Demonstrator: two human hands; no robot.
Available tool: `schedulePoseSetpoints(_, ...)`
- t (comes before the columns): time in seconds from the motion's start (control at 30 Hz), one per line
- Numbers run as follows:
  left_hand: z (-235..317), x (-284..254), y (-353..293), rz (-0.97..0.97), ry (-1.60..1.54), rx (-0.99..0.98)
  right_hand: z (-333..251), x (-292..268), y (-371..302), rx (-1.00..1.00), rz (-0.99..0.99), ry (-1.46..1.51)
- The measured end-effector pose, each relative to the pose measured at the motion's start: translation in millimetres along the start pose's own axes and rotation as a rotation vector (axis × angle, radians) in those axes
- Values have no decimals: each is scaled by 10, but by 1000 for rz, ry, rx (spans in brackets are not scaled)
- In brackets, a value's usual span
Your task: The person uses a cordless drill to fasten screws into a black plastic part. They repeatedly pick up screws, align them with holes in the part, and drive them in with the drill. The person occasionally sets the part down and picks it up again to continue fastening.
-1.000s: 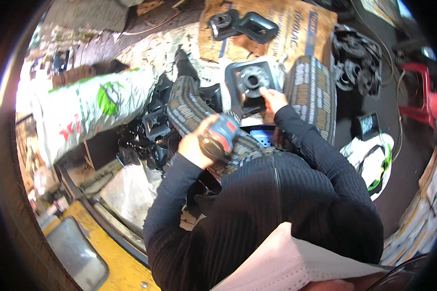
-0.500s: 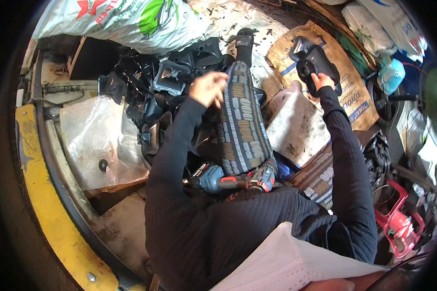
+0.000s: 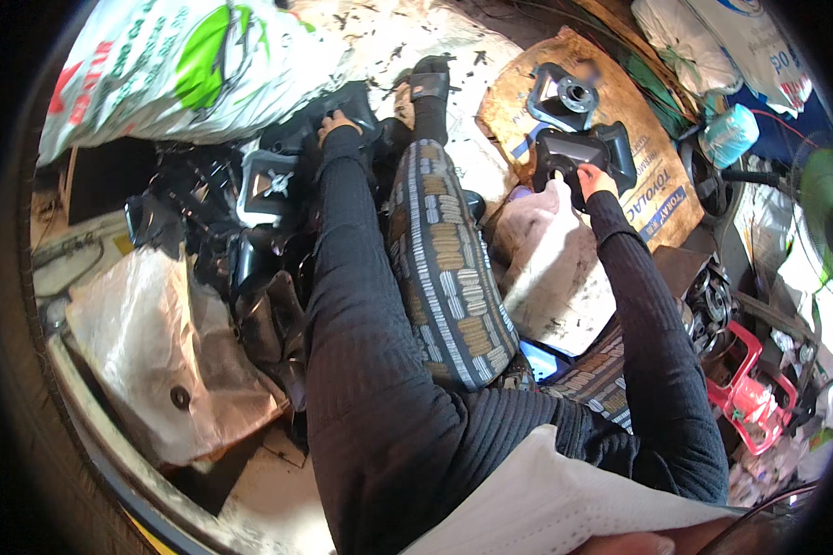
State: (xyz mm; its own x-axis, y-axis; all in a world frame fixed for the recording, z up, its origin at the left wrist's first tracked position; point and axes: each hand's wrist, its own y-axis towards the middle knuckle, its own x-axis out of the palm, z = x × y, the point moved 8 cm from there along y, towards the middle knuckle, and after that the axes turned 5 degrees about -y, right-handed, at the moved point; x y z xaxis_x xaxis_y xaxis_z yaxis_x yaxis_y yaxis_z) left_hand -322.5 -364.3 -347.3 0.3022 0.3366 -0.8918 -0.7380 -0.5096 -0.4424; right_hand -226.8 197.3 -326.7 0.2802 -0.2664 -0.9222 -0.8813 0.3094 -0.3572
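My left arm reaches far forward, and my left hand (image 3: 339, 127) closes on a black moulded plastic part (image 3: 350, 104) at the far end of the pile; its fingertips are partly hidden. My right hand (image 3: 596, 181) grips the near edge of another black moulded plastic part (image 3: 574, 153), which rests on a brown sack (image 3: 668, 194) with printing. Just beyond it lies a black plastic part with a round metal fitting (image 3: 565, 94). A heap of similar black parts (image 3: 241, 254) lies left of my legs, among them one with a square grey rim (image 3: 267, 183).
A large white printed bag (image 3: 148, 83) bulges at the far left. Clear plastic sheeting (image 3: 148, 361) lies at the left. A whitish stained cloth (image 3: 555, 268) sits right of my patterned trouser leg (image 3: 449, 268). At the right are a red plastic frame (image 3: 754, 388) and a green fan (image 3: 822, 199).
My left hand has moved forward from above my leg to the far pile. The right-hand part has come down and nearer onto the sack. The drill on my lap has gone mostly from sight.
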Motion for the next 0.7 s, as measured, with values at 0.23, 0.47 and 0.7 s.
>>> schedulePoseSetpoints(0.23, -168, 50, 38, 63, -19, -160, 243, -613, -637, -252, 34, 769)
schedulePoseSetpoints(0.47, -179, 184, 232, -87, 0, 24, 1461, -1217, -2040, 295, -44, 1074)
schedulePoseSetpoints(0.7, -196, -154, 171, 415, 15, 275, 2475, -1588, -2963, 573, 144, 1213)
